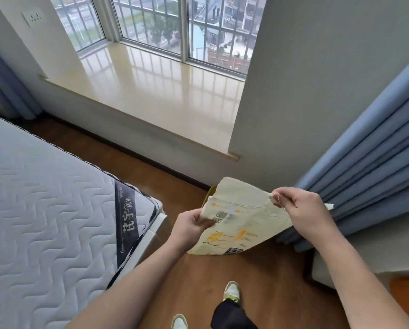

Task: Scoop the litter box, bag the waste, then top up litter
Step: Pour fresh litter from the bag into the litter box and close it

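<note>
While both hands grip the mouth of the litter bag [241, 217], the sack stands on the wooden floor [194, 276] in front of the person's feet. Left hand [189, 225]: fingers and thumb pinch the near-left edge of the opening. Right hand [301, 207]: fingers curled round the far-right corner of the top, where a loose white thread [278, 198] shows. The hands are held apart, spreading the top between them. The bag is cream-coloured with yellow and orange print; its upper part is limp and creased, folding over at the rim, which suggests soft, pliable sacking that gives no support of its own. The lower body looks filled and probably heavy, so a grip at the top alone would serve for opening, whereas pouring would likely call for one hand under the base. Neither litter box nor scoop is in view. Surroundings: a quilted mattress [44, 198] to the left, blue curtains [376, 150] to the right, a glossy window sill [151, 91] beyond.
</note>
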A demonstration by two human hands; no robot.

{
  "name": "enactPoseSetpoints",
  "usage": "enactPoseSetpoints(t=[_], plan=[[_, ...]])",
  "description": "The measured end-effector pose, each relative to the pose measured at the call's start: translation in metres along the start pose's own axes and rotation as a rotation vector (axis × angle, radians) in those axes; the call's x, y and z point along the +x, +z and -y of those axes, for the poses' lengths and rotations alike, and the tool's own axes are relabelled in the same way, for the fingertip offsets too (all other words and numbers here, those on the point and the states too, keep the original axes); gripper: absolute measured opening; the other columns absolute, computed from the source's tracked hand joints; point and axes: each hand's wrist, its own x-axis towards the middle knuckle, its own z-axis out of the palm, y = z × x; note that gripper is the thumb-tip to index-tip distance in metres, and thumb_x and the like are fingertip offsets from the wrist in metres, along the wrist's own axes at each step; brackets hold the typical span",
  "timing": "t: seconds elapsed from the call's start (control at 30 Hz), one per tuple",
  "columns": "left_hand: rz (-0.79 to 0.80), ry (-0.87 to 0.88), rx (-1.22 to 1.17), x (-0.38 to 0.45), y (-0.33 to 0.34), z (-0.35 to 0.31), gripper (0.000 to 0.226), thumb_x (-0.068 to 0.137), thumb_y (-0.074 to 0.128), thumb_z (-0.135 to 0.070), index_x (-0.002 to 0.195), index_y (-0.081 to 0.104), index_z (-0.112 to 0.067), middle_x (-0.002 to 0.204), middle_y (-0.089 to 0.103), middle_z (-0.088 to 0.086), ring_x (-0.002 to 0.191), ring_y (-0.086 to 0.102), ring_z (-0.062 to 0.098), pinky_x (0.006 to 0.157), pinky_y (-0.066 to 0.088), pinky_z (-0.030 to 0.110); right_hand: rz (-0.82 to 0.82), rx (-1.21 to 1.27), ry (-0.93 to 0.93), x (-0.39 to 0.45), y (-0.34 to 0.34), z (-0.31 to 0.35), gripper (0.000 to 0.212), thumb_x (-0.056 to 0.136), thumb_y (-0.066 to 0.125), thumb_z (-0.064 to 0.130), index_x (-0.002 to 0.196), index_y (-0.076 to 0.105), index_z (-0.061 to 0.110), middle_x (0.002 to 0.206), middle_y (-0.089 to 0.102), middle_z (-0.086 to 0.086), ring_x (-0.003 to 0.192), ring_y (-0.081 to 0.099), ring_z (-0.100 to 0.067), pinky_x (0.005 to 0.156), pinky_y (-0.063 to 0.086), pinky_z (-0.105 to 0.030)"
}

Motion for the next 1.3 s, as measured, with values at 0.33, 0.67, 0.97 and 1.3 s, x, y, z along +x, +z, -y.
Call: enactPoseSetpoints(t=[0.33, 0.67, 0.97, 1.3], plan=[[-0.152, 0.024, 0.187, 0.049, 0.027, -0.012, 0.029, 0.084, 0.069, -0.035, 0.063, 0.052, -0.023, 0.053, 0.046, -0.010, 0.055, 0.038, 0.009, 0.054, 0.033, 0.034, -0.206, 0.311, -0.644, 0.060, 0.044, 0.030, 0.029, 0.092, 0.047, 0.008, 0.118, 0.059, 0.015, 0.111, 0.062, 0.002, 0.105, 0.058, -0.011, 0.093, 0.045, -0.021], [-0.159, -0.013, 0.208, 0.100, 0.026, 0.028, 0.038, 0.086, 0.063, -0.044, 0.057, 0.046, -0.028, 0.060, 0.059, 0.001, 0.059, 0.046, 0.019, 0.054, 0.036, 0.029, 0.104, -0.499, -0.842, 0.125, 0.165, -0.010, 0.043, 0.079, 0.040, 0.007, 0.114, 0.064, 0.014, 0.112, 0.064, -0.002, 0.120, 0.055, -0.023, 0.114, 0.022, -0.040], [-0.209, 0.000, 0.025, 0.133, 0.052, 0.092, 0.025, 0.084, 0.072, -0.030, 0.063, 0.065, -0.040, 0.060, 0.063, -0.017, 0.060, 0.055, 0.007, 0.055, 0.043, 0.029, 0.028, -0.556, -0.945, 0.164, 0.217, -0.061, 0.028, 0.083, 0.038, 0.002, 0.077, 0.060, 0.018, 0.076, 0.052, 0.001, 0.073, 0.053, -0.020, 0.107, 0.034, -0.034], [-0.094, 0.093, 0.068, 0.175, 0.065, 0.224, 0.027, 0.078, 0.078, -0.046, 0.100, 0.069, -0.033, 0.092, 0.070, -0.020, 0.087, 0.066, 0.001, 0.072, 0.052, 0.021, -0.138, -0.430, -0.859, 0.179, 0.271, -0.122, 0.015, 0.076, 0.076, 0.011, 0.086, 0.066, 0.015, 0.085, 0.062, -0.002, 0.080, 0.057, -0.023, 0.104, 0.037, -0.034]])
